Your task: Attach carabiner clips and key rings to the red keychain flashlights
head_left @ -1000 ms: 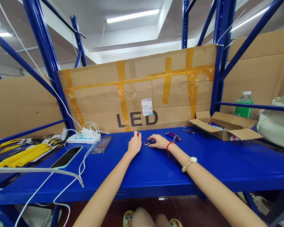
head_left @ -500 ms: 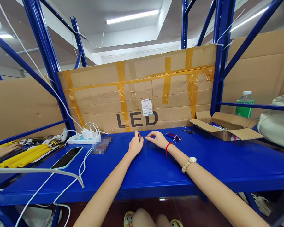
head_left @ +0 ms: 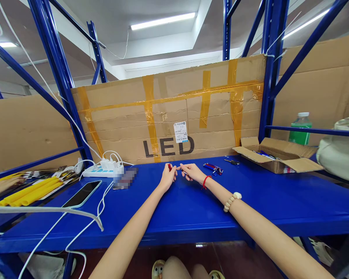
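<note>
My left hand (head_left: 168, 179) is closed around a small red object (head_left: 170, 167), most of it hidden by the fingers. Close beside it, my right hand (head_left: 192, 172) pinches something small that I cannot make out; its fingertips nearly meet those of the left. Both hands are over the middle of the blue tabletop (head_left: 186, 209). To the right of my right hand lie red and blue carabiners (head_left: 213, 169) with metal rings. Just behind them rests a small bunch of keys (head_left: 232, 162).
An open cardboard box (head_left: 279, 164) with pens stands at the right. On the left are a phone (head_left: 83, 193), a white power strip (head_left: 103, 170) and loose white cables. A cardboard wall (head_left: 119, 128) closes off the back. Another person's hand (head_left: 6, 186) is at far left, near yellow tubes (head_left: 31, 192).
My right hand has turned inward and its fingers have closed up beside the left. My left hand has tilted slightly, showing more of the red object.
</note>
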### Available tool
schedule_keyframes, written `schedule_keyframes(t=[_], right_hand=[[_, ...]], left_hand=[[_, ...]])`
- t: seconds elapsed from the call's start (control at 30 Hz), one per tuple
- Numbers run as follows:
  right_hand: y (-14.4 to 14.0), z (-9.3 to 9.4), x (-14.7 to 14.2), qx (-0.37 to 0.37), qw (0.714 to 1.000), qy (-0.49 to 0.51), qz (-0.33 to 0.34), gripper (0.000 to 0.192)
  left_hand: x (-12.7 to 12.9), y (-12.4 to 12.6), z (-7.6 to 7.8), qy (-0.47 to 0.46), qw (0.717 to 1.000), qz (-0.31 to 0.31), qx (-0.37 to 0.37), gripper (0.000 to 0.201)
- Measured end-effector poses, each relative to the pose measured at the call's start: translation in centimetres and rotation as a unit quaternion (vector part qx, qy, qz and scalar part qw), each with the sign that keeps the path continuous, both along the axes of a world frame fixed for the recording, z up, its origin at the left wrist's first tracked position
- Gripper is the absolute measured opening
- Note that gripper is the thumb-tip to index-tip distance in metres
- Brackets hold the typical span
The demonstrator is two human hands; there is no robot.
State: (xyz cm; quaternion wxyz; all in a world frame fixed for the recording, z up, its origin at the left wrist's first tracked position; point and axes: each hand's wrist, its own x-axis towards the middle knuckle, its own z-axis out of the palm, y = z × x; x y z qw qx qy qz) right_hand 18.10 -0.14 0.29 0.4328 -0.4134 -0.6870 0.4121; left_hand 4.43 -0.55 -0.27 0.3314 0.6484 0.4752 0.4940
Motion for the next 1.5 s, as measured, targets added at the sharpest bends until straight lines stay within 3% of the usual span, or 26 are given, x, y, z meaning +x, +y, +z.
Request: schedule_keyframes(t=[0.17,0.5,0.9,1.2,1.37,1.5], right_hand=[[-0.1,0.0,0.0,-0.016,1.000,-0.002,0.002,0.031],[0.6,-0.6,-0.1,0.006,1.000,0.015,-0.027,0.046],[1.9,-1.0,0.8,0.082,0.993,0.059,-0.063,0.031],[2.0,-1.0,0.8,0.085,0.989,0.100,-0.061,0.037],[1.8,-1.0,0.4,0.079,0.991,0.097,-0.039,0.039],[1.9,-1.0,0.2,0.095,0.991,0.086,-0.041,0.038]], left_hand=[[0.2,-0.1,0.0,-0.036,0.999,-0.025,-0.010,0.021],[0.1,-0.1,-0.1,-0.044,0.999,-0.014,-0.013,0.022],[-0.1,0.3,-0.1,-0.084,0.996,0.005,0.009,0.024],[0.1,-0.2,0.2,-0.113,0.990,-0.071,-0.045,0.041],[0.3,-0.8,0.2,-0.096,0.984,-0.129,-0.077,0.036],[0.3,-0.6,0.2,-0.108,0.982,-0.137,-0.068,0.034]])
